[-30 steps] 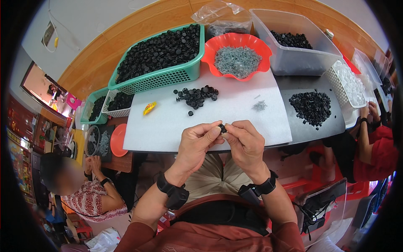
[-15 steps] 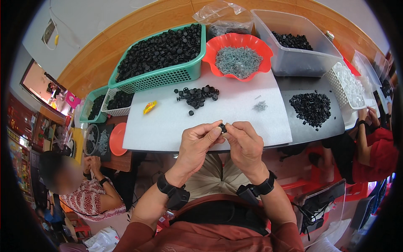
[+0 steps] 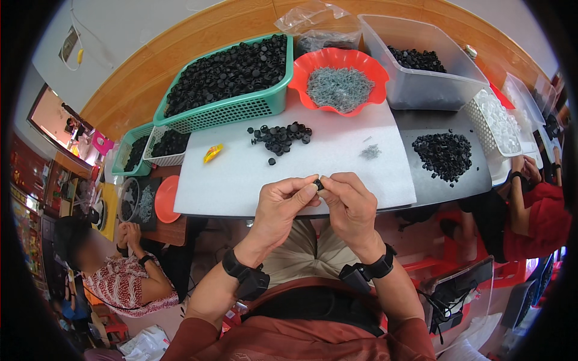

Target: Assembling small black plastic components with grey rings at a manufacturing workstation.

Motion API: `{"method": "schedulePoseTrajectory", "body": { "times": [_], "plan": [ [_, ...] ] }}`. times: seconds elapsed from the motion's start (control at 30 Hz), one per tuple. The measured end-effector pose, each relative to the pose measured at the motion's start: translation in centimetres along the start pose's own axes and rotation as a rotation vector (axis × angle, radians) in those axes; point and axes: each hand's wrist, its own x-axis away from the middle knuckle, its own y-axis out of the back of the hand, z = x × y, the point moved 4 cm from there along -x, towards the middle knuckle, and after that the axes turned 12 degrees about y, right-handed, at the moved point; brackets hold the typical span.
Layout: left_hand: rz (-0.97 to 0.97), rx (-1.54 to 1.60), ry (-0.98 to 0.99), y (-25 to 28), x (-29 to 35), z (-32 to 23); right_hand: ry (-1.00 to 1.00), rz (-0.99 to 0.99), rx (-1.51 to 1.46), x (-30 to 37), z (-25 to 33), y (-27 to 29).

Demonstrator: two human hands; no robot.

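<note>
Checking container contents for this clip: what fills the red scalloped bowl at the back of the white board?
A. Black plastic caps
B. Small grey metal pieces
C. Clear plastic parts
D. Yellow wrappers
B: the red bowl holds a heap of small grey metal pieces, while the black caps fill the green basket beside it.

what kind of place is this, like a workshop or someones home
Most likely a small assembly or sorting workshop. A green basket is heaped with small black parts, a red bowl holds thin metal pieces, and other people sit working at neighbouring tables. Both hands pinch one small black part.
</note>
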Motion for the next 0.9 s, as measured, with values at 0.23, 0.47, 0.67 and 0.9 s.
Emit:
{"method": "schedulePoseTrajectory", "body": {
  "times": [0.23,0.47,0.67,0.9],
  "plan": [
    [-0.006,-0.020,0.006,0.1,0.2,0.0,-0.058,0.021,-0.062,-0.1,-0.2,0.1],
    [0.010,-0.052,-0.004,-0.1,0.1,0.1,-0.044,0.043,-0.025,0.1,-0.2,-0.1],
    [0.003,-0.048,-0.019,0.0,0.4,-0.2,-0.041,0.071,-0.021,-0.5,0.0,0.0],
    [-0.072,-0.040,-0.045,0.1,1.2,-0.9,-0.262,0.076,-0.231,0.1,-0.8,0.0]
  ]
}}
